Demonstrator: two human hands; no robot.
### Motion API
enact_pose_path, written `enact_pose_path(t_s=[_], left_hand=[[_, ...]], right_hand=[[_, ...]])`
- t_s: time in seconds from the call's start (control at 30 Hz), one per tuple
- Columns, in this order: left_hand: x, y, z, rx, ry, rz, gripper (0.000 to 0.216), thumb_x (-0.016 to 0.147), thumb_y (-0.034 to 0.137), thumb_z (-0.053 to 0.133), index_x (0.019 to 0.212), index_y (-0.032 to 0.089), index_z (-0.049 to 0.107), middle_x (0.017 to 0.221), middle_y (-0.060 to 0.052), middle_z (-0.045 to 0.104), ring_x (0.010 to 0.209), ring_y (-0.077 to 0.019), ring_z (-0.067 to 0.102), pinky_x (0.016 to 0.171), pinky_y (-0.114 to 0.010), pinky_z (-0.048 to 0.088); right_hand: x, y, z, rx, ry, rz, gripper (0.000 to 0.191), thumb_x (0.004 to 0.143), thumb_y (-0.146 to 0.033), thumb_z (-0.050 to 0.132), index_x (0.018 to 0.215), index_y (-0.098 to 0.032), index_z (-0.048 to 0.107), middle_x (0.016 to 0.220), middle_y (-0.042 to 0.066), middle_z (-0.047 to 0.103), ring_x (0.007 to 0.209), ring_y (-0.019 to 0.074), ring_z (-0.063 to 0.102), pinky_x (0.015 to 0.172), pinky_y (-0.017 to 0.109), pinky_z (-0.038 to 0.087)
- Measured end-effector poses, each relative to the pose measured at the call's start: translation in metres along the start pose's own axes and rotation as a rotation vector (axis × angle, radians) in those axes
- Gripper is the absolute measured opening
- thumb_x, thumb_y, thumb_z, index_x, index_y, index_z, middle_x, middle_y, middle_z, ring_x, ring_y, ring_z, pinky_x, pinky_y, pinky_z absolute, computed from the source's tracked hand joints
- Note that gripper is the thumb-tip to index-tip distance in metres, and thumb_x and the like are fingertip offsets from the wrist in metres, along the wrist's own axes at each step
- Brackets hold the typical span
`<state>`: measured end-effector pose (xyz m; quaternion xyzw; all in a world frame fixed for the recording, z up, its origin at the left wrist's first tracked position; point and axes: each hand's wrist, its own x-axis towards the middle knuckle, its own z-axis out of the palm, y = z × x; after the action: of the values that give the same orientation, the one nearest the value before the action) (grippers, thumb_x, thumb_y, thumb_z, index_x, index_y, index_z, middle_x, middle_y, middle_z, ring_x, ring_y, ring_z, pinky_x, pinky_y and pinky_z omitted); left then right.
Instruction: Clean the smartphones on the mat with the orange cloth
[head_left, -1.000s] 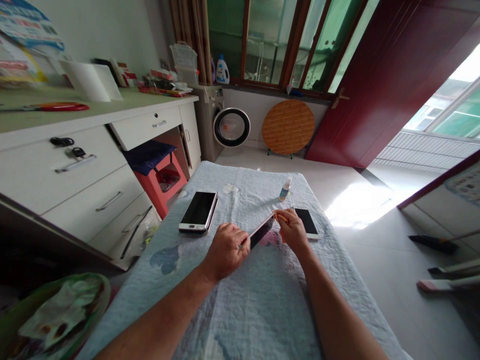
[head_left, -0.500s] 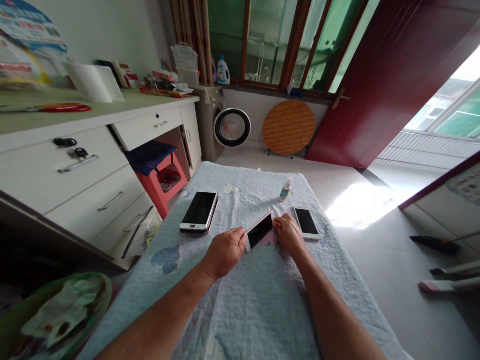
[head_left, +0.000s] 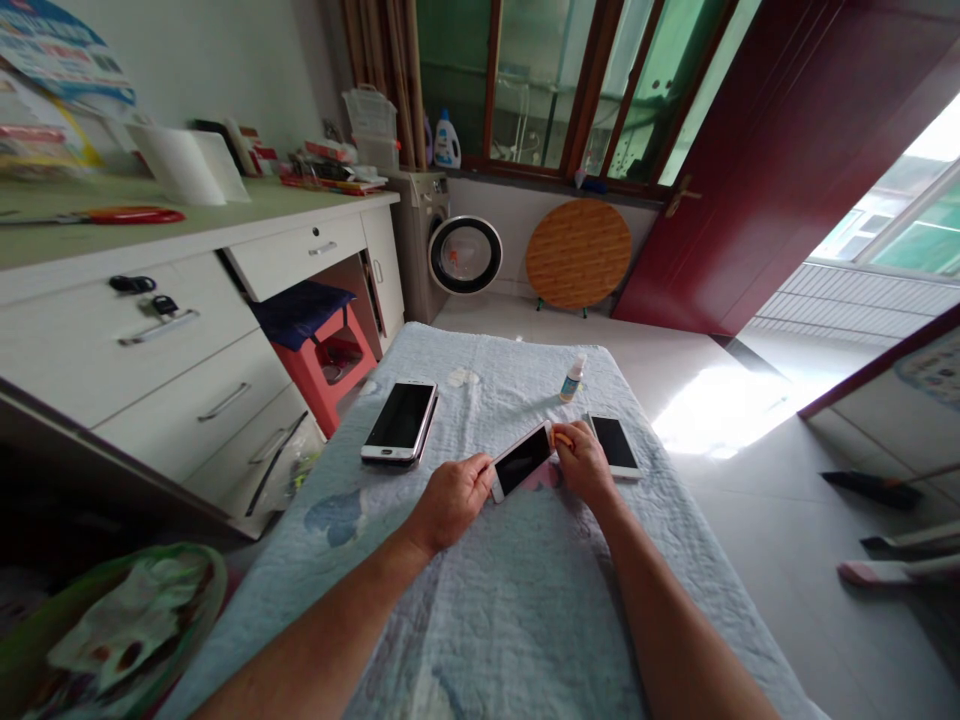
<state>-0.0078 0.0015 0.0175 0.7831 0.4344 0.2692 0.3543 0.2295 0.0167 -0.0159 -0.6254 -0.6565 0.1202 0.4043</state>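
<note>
While the left hand grips the white smartphone tilted above the quilted cloth, the right hand pinches an orange wipe at its top edge; cleaning seems underway, needing steady strokes.

Both forearms bare to the lower frame edge, no sleeves, watch or rings visible on left hand or right hand.

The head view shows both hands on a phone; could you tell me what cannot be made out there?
- Orange item at the right hand: mostly covered by its fingers, too small to identify.
- Held phone: near end hidden by the left hand.
- Small bottle: label too small to read.
</note>
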Motion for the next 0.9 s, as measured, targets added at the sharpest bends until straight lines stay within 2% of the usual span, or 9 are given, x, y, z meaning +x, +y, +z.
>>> enact_pose_path(t_s=[0.27,0.47,0.63,0.77,0.9], left_hand=[[0.003,-0.008,0.005,-0.276,0.017,-0.186,0.029,0.089,0.038,0.042,0.073,0.018,0.056,0.059,0.001,0.063,0.047,-0.0115,0.059,0.049,-0.020,0.042],[0.005,-0.009,0.010,-0.492,-0.003,-0.365,0.026,0.085,0.037,0.044,0.072,0.017,0.055,0.060,-0.001,0.064,0.044,-0.0099,0.056,0.038,-0.016,0.034],[0.006,-0.010,0.011,-0.639,0.017,-0.430,0.025,0.082,0.037,0.046,0.073,0.015,0.054,0.062,-0.002,0.064,0.045,-0.0082,0.054,0.038,-0.015,0.032],[0.007,-0.012,0.007,-0.682,-0.023,-0.471,0.023,0.081,0.035,0.047,0.073,0.015,0.053,0.063,-0.003,0.064,0.046,-0.0073,0.054,0.040,-0.015,0.032],[0.007,-0.010,0.003,-0.595,-0.108,-0.490,0.019,0.076,0.032,0.052,0.070,0.015,0.053,0.062,-0.002,0.063,0.045,-0.0065,0.049,0.038,-0.015,0.028]], right_hand=[[-0.003,-0.003,-0.002,-0.109,-0.082,0.048,0.024,0.079,-0.018,0.046,0.080,-0.018,0.070,0.077,0.003,0.056,0.072,0.0149,0.054,0.068,0.025,0.040],[-0.004,-0.005,-0.003,-0.221,-0.160,0.061,0.023,0.082,-0.017,0.046,0.079,-0.017,0.069,0.076,0.003,0.055,0.070,0.0139,0.053,0.066,0.024,0.037],[-0.005,-0.004,-0.006,-0.231,-0.179,0.101,0.022,0.081,-0.016,0.048,0.080,-0.016,0.070,0.077,0.004,0.057,0.074,0.0151,0.054,0.069,0.024,0.037],[-0.005,-0.006,-0.007,-0.227,-0.186,0.115,0.021,0.080,-0.015,0.048,0.082,-0.016,0.070,0.080,0.005,0.058,0.077,0.0150,0.054,0.072,0.024,0.037],[-0.005,-0.007,-0.007,-0.229,-0.207,0.115,0.020,0.080,-0.015,0.048,0.079,-0.016,0.068,0.080,0.005,0.058,0.075,0.0142,0.054,0.072,0.023,0.037]])
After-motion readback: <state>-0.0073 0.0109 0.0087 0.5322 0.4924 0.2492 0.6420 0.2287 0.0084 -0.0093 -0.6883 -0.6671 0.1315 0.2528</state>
